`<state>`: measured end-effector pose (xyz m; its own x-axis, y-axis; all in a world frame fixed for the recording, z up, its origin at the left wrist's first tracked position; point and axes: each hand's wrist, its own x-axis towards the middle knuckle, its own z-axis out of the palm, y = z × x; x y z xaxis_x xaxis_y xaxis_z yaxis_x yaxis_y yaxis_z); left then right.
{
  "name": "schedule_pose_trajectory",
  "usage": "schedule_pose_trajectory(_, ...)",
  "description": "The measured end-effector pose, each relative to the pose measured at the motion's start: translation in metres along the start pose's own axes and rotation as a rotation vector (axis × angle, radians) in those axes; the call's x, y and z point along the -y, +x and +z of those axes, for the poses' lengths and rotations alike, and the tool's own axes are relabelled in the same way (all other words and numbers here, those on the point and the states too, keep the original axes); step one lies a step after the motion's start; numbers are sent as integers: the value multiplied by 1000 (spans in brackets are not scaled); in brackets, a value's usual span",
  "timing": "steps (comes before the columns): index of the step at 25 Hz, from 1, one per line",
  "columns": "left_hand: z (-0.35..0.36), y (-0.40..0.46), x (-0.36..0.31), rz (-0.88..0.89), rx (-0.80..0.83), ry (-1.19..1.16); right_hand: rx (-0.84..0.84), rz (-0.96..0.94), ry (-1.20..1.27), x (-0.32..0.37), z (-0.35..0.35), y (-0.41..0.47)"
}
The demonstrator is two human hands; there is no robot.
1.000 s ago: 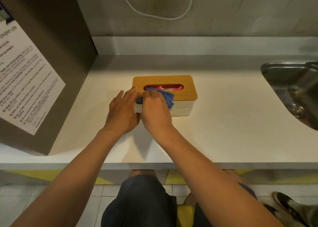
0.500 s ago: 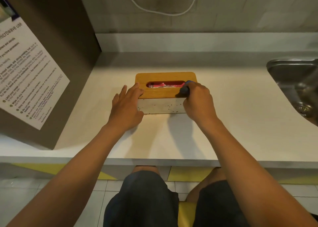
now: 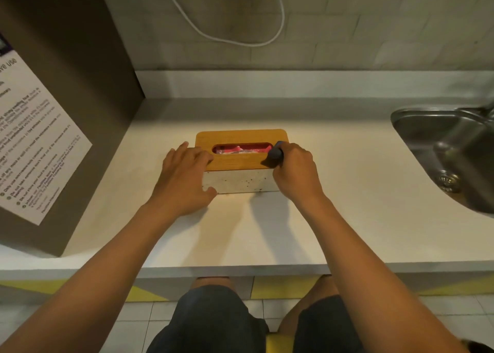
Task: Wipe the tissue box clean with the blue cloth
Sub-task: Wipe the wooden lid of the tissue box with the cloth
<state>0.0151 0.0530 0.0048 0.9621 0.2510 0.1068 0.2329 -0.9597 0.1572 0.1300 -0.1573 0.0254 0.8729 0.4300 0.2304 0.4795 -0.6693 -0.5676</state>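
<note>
Surface: your pale counter (image 3: 347, 205), steel sink (image 3: 454, 149) at right (tiled wall behind).
Left hand (image 3: 184, 181): fingers straight, steadying tissue box (image 3: 240, 162).
Right hand (image 3: 296, 170): gripping blue cloth (image 3: 276, 153) on lid.

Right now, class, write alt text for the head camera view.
A person's right hand wipes the wooden lid of a tissue box with a blue cloth while the left hand steadies the box's left end on a pale counter, beside a steel sink.

Both arms are reaching forward. The left hand (image 3: 184, 181) is lying flat with fingers spread and fairly straight. The right hand (image 3: 296, 170) is curling its fingers into a fist-like grip.
</note>
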Motion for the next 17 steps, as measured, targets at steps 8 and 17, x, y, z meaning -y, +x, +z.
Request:
schedule_pose_trajectory(8, 33, -2, -26, 119, -155, 216, -27, -22, -50, -2, 7, 0)
schedule_pose_trajectory(17, -4, 32, -19, 177, 0, 180, -30, -73, -11, -8, 0, 3)
